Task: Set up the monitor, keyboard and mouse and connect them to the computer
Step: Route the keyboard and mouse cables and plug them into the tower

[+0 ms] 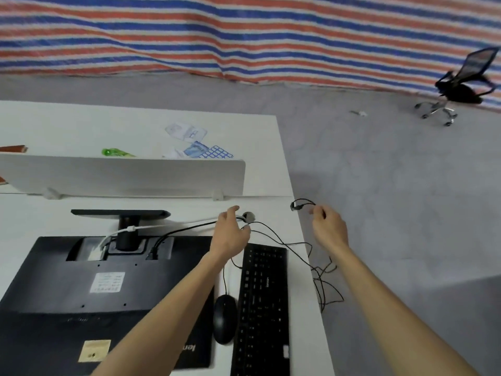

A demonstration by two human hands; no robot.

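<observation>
Desk (273, 210) edge: right hand (329, 226) pinches cable (305, 200), plug (293, 206) just left.

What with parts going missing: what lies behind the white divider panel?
Behind the divider panel lie a green object, loose papers and packets and a brown item at left. The panel hides the strip of desk right behind it.

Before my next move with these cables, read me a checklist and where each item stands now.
1. Right hand pinches thin black cable, plug free: ok.
2. Left hand grips monitor cables: cannot tell.
3. Monitor upright: not ok, lies face down.
4. Slack untangled: not ok, cable loops hang off the desk edge.
5. Computer within sight: not ok.
</observation>
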